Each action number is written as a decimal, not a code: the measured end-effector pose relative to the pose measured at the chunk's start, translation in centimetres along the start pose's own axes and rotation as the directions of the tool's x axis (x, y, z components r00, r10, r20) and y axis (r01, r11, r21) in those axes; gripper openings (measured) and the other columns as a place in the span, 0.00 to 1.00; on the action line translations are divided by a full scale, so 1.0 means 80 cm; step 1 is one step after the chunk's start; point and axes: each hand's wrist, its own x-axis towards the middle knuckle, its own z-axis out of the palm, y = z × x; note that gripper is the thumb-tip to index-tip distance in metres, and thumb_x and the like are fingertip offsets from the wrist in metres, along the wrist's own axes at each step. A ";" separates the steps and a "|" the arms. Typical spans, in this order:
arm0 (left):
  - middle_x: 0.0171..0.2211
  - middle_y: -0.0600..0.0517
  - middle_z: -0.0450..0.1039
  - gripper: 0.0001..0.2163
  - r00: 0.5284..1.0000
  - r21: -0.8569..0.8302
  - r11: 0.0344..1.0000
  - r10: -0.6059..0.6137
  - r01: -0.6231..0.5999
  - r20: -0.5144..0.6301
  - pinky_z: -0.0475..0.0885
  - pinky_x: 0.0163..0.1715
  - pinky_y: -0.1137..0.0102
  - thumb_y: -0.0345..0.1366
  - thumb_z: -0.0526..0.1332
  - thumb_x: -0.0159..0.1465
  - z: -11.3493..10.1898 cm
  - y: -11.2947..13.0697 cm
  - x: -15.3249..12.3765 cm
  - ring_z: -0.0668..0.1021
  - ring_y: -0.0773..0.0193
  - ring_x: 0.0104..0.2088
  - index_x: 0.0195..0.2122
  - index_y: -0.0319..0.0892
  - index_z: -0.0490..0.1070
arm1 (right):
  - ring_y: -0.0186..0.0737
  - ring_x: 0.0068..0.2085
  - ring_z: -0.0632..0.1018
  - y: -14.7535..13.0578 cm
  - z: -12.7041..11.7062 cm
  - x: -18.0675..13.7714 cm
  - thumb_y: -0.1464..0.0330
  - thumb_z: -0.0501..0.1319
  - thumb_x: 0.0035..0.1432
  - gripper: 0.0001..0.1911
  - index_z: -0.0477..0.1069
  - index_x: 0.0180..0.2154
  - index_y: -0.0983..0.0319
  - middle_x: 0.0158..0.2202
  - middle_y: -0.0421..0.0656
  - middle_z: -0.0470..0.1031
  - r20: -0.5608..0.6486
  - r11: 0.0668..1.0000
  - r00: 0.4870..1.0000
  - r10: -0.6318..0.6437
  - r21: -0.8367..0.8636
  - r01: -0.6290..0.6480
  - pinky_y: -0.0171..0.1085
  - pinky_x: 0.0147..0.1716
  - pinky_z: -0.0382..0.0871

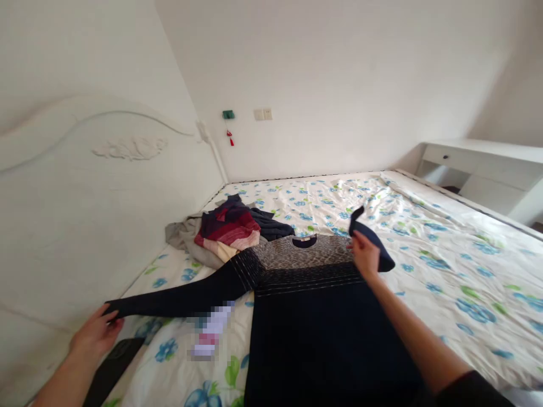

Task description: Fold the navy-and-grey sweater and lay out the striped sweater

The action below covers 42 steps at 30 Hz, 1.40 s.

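The navy sweater lies flat on the bed; the left hand pinches one sleeve's cuff outstretched, the right hand grips the other sleeve, lifted inward. Folding looks barely begun.

A bedroom in a home is showing here: a wide bed under a white sheet printed with blue flowers is filling most of the view, and a white carved headboard is standing along its left edge against plain white walls. A pile of clothes is lying near the bed's far left corner, and a dark sweater is spreading flat across the near part of the sheet. A white desk with drawers is sitting beyond the bed's right edge, and wall sockets are showing on the far wall.
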 end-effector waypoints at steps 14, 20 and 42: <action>0.67 0.50 0.75 0.34 0.903 -0.225 0.889 0.424 -0.399 0.070 0.72 0.45 0.76 0.26 0.63 0.65 0.094 0.163 -0.115 0.79 0.60 0.55 0.74 0.35 0.64 | 0.48 0.42 0.85 0.071 0.039 -0.102 0.59 0.70 0.63 0.16 0.85 0.51 0.53 0.42 0.41 0.88 0.731 0.994 0.681 0.038 -0.096 0.048 0.45 0.46 0.79; 0.71 0.44 0.72 0.32 0.226 -0.482 0.638 0.713 -0.601 0.663 0.78 0.60 0.59 0.48 0.71 0.66 0.226 0.224 -0.320 0.81 0.53 0.59 0.69 0.46 0.72 | 0.45 0.49 0.87 0.075 0.008 -0.072 0.56 0.71 0.65 0.23 0.78 0.58 0.58 0.55 0.49 0.84 0.556 0.820 0.746 0.366 0.187 -0.542 0.42 0.49 0.83; 0.48 0.48 0.81 0.22 0.330 0.081 0.582 0.336 -0.809 0.882 0.79 0.51 0.59 0.38 0.64 0.64 0.337 -0.130 -0.327 0.84 0.57 0.42 0.60 0.47 0.75 | 0.42 0.33 0.80 0.111 0.036 -0.022 0.53 0.72 0.57 0.19 0.80 0.41 0.62 0.32 0.43 0.82 0.312 0.954 0.903 0.296 -0.042 -0.298 0.38 0.33 0.76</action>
